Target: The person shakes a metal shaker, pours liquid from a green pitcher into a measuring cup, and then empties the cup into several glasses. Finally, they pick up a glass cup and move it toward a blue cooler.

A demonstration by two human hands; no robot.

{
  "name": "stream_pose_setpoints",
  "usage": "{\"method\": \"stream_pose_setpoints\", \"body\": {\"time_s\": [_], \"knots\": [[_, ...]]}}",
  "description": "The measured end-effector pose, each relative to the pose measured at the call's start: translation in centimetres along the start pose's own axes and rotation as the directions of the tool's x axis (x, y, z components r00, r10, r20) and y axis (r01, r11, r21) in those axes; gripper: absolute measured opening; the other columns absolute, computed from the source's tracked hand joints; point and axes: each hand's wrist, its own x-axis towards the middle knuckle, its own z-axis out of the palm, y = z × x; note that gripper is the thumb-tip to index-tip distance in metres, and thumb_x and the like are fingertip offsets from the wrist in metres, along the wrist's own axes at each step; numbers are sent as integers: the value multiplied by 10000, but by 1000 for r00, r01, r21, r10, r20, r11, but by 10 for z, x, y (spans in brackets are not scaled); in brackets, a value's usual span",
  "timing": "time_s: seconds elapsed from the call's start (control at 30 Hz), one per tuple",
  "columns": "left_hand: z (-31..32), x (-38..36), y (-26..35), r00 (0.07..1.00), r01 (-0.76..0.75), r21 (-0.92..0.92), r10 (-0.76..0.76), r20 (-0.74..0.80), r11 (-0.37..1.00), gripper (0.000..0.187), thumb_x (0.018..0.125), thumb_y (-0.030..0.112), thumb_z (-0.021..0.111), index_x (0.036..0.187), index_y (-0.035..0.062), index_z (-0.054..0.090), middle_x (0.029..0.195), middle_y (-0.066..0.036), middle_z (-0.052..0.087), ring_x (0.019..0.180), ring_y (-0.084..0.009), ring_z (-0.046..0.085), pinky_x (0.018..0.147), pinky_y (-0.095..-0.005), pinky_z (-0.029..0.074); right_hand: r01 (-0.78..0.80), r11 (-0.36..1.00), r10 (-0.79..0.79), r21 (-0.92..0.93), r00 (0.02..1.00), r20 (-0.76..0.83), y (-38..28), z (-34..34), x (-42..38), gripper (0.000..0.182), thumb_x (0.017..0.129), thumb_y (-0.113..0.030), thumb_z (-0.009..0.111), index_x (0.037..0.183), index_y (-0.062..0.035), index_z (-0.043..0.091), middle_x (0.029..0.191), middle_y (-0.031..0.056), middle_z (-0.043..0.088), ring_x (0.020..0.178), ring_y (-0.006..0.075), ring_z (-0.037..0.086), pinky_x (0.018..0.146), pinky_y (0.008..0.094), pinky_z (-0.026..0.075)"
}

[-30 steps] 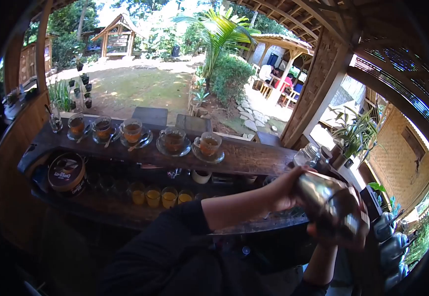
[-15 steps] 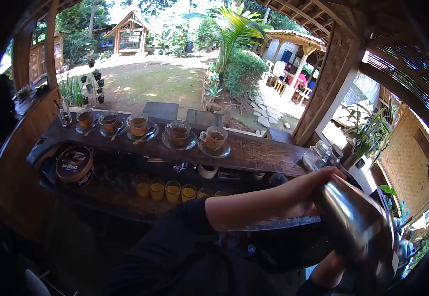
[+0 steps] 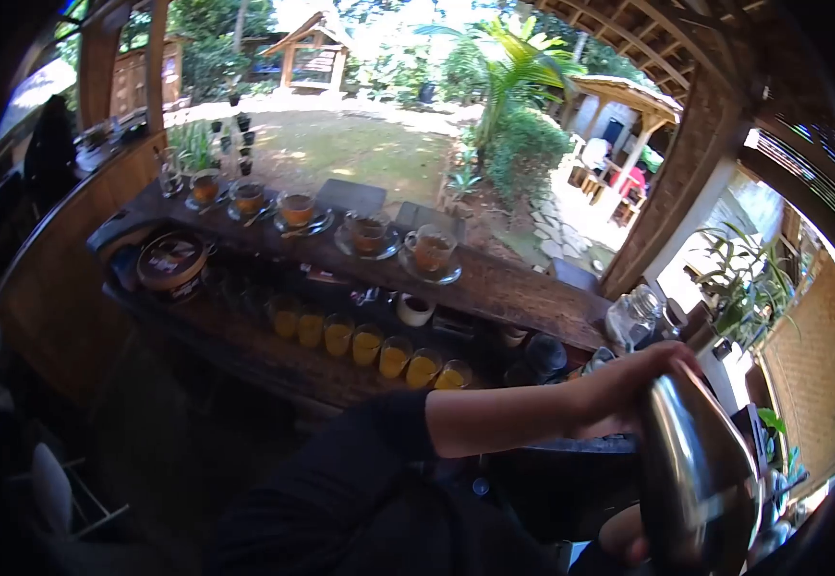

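A shiny metal cocktail shaker (image 3: 691, 451), slightly blurred, is between my two hands at the lower right. My left hand (image 3: 633, 384) lies across its upper end, fingers closed around the far side and partly hidden. Lower down, my right hand (image 3: 624, 533) grips the shaker near its bottom; most of those fingers are in shadow or behind the metal. The shaker's lower end is dark and hard to make out. My left forearm crosses in front of the counter (image 3: 532, 293).
Glass cups of amber drink (image 3: 369, 233) on saucers line the upper counter. Several glasses of yellow-orange drink (image 3: 367, 346) stand on the lower shelf, near a round brown tub (image 3: 172, 264). A glass jar (image 3: 633, 315) is at the right end. A chair (image 3: 52, 485) stands lower left.
The view has swung left, so the counter and garden appear farther right. The shaker looks more upright and remains in both hands.
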Motion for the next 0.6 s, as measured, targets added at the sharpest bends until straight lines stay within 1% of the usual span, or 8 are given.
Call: {"method": "stream_pose_setpoints", "body": {"time_s": [0.07, 0.2, 0.27, 0.33, 0.4, 0.5, 0.53, 0.6], "knots": [[10, 9, 7, 979, -144, 236, 104, 173, 961, 469, 870, 487, 475, 1121, 91, 469, 985, -78, 503, 919, -185, 546, 819, -370, 468, 36, 998, -36, 50, 999, 2, -3, -2, -4, 928, 635, -425, 741, 1321, -126, 192, 1310, 223, 282, 1203, 357, 355, 984, 473, 331], [-49, 19, -3, 968, -87, -27, 78, -237, 996, 455, 888, 449, 449, 1135, 68, 460, 1065, -147, 542, 958, -230, 576, 808, -408, 486, -77, 982, 69, 173, 996, 49, 28, 40, -13, 931, 628, -424, 749, 1320, -132, 198, 1310, 222, 282, 1204, 356, 353, 984, 475, 329], [-84, 8, -13, 863, -46, -180, -52, -502, 983, 449, 889, 431, 445, 1155, 70, 454, 1066, -162, 553, 908, -246, 607, 780, -379, 505, -211, 949, 203, 233, 977, 60, 49, 64, -14, 933, 625, -424, 753, 1319, -135, 202, 1310, 221, 282, 1204, 356, 352, 984, 476, 329], [-82, 3, -20, 843, -43, -92, -13, -537, 995, 448, 894, 415, 431, 1170, 63, 446, 1075, -141, 557, 855, -243, 627, 718, -341, 521, -185, 957, 181, 224, 983, 41, 50, 55, -18, 934, 621, -423, 757, 1319, -138, 205, 1310, 220, 282, 1205, 356, 351, 984, 477, 328], [-36, -4, -8, 957, -91, 192, 140, -256, 977, 452, 891, 434, 416, 1129, 52, 458, 1056, -118, 525, 939, -199, 556, 754, -344, 473, -56, 980, 55, 190, 998, 10, 30, 20, -24, 936, 618, -422, 761, 1318, -141, 208, 1310, 219, 281, 1205, 356, 351, 984, 479, 327], [-4, 1, 3, 965, -257, 630, 232, 124, 733, 440, 867, 458, 443, 1054, 62, 478, 1016, -80, 477, 1002, -166, 464, 806, -339, 417, 41, 975, -38, 218, 999, -16, 14, -2, -26, 938, 612, -422, 767, 1317, -146, 212, 1310, 218, 281, 1206, 356, 349, 984, 480, 326], [-9, 4, 1, 966, -253, 626, 231, 117, 738, 440, 867, 458, 443, 1054, 62, 478, 1016, -80, 477, 1002, -166, 464, 806, -339, 417, 40, 970, -41, 239, 999, -2, 15, 2, -28, 939, 611, -421, 769, 1317, -148, 214, 1310, 218, 281, 1206, 356, 349, 984, 481, 325], [-27, 4, -7, 960, -205, 390, 261, -97, 898, 398, 878, 409, 435, 1067, 61, 478, 1004, -94, 498, 975, -179, 494, 820, -346, 422, -14, 955, -2, 297, 999, 54, 24, 24, -35, 941, 607, -421, 773, 1316, -151, 217, 1310, 217, 281, 1207, 356, 348, 984, 482, 325]]}}
